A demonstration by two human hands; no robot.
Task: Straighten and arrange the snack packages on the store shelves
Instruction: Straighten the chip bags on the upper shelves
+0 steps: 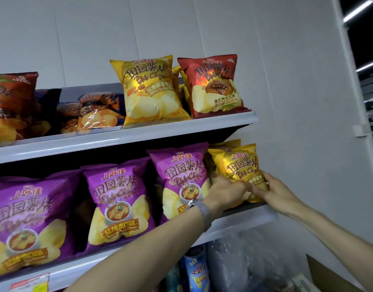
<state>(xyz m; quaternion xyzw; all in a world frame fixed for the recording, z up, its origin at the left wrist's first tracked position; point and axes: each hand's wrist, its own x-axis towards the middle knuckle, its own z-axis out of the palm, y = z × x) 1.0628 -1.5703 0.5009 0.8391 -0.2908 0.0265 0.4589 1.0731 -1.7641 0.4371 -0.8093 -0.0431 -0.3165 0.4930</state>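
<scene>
A yellow chip bag (240, 165) stands at the right end of the middle shelf (240, 222). My left hand (227, 190), with a watch on the wrist, grips its lower left side. My right hand (274, 190) holds its lower right corner. Beside it to the left stand three purple chip bags (181, 178), (116, 199), (25, 218). On the top shelf (118, 138) a yellow bag (149, 91) and a red bag (215, 85) stand upright, while dark orange bags (95, 110) further left lie slumped.
A white wall (307, 123) closes off the shelves on the right. Below the middle shelf are a blue chip can (197, 270) and a clear plastic bag (244, 260). A price tag (29, 283) hangs on the shelf edge at the lower left.
</scene>
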